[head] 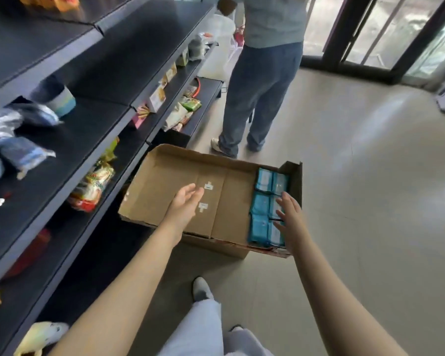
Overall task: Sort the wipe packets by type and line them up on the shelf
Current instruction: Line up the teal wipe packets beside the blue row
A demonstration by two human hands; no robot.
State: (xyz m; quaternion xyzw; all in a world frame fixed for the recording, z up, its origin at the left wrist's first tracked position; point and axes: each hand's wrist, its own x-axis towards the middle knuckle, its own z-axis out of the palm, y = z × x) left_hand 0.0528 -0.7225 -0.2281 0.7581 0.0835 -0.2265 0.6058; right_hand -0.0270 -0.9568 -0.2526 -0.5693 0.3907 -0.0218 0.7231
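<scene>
A shallow cardboard box (pixel 165 176) sits on the floor beside the dark shelf unit (pixel 70 140). Several teal and blue wipe packets (pixel 263 201) stand packed in two rows at the box's right end. My right hand (pixel 290 217) reaches over those packets with fingers spread, its fingertips at or just above their tops. My left hand (pixel 184 204) hovers open above the bare bottom of the box and holds nothing. A few blue and white packets (pixel 18 134) lie loose on the shelf at the far left.
Snack bags (pixel 95 186) and small cartons (pixel 157 98) fill lower shelves. Another person (pixel 262 73) stands beyond the box near glass doors (pixel 370 29). My leg and shoe (pixel 203 304) are below. Tiled floor (pixel 357 176) spreads to the right.
</scene>
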